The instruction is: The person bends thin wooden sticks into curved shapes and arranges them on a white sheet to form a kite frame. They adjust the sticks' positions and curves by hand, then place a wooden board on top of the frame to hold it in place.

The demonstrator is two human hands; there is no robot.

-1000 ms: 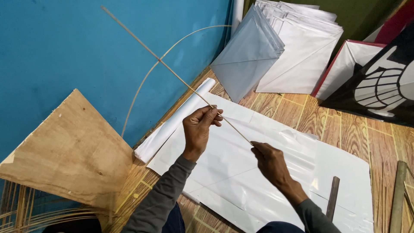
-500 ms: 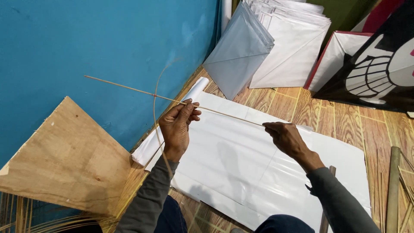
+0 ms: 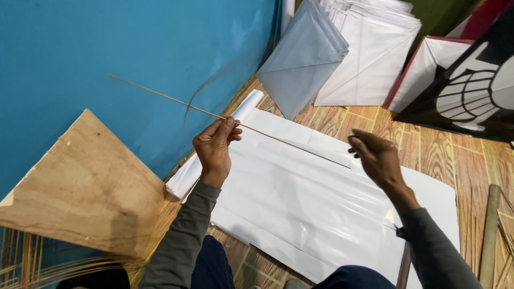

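Note:
My left hand pinches a thin straight bamboo stick that runs from the blue wall down to the right. A second, bowed stick curves up from the pinch point and is blurred. My right hand hovers at the straight stick's lower end with its fingers loosely apart; it does not seem to grip the stick. Both hands are above a large white plastic sheet lying flat on the wooden floor.
A rolled white sheet lies along the blue wall. A plywood board leans at the left above loose bamboo strips. White kites, a grey kite and a black-and-white kite lean at the back. A wooden bar lies at the right.
The straight stick has swung from steep to nearly level across the sheet. The bowed stick has turned and now blurs. My right hand moved right and loosened off the stick's end.

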